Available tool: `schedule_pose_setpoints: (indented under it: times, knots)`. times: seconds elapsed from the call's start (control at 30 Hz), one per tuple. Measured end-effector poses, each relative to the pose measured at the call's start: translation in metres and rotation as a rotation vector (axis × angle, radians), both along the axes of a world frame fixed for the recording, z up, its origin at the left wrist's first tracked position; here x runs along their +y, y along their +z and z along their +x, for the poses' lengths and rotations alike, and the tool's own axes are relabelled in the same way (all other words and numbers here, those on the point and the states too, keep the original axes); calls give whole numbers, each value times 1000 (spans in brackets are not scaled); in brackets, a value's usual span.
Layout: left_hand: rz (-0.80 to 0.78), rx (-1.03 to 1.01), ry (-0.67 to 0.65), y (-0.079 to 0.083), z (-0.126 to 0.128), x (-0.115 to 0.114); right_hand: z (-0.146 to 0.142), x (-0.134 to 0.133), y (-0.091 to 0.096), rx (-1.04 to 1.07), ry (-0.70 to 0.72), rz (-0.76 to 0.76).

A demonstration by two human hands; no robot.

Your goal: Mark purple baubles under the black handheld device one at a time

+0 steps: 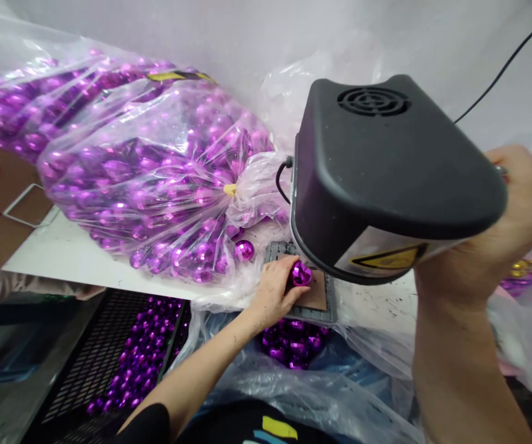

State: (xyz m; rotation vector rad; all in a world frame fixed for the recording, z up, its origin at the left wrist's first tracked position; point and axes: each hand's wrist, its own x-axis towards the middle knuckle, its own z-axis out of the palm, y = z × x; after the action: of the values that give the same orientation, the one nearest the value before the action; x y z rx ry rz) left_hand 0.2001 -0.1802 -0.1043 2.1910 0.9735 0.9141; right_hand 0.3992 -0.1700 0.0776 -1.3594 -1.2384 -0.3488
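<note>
White surface [379, 311] runs beneath the clear bag [141, 179] packed with purple balls. Your left hand [273, 287] pinches a shiny purple ball [302, 273] between thumb and fingers, over the brown pad [318, 295]. Your right hand [520, 213] lies against the black device [386, 166]; with most fingers hidden, you cannot tell how tightly they close. A light, steady pinch low on the ball's sides should stop it rolling; mind your fingertips beneath the housing.

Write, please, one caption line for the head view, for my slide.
Left hand holding a purple faceted ball, right hand beside the black vented housing.
</note>
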Motion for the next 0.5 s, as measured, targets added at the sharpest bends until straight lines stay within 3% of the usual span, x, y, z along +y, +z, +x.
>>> schedule_pose_setpoints:
  times: [0.13,0.33,0.5]
  knots:
    - [20,74,17,8,6,-2,2,0,1,-2,-13,-12]
    - [-110,45,82,8,14,-2,1,1,-1,47,-41,-44]
    - [-135,2,69,5,14,-5,-3,-13,-10,-12,-104,66]
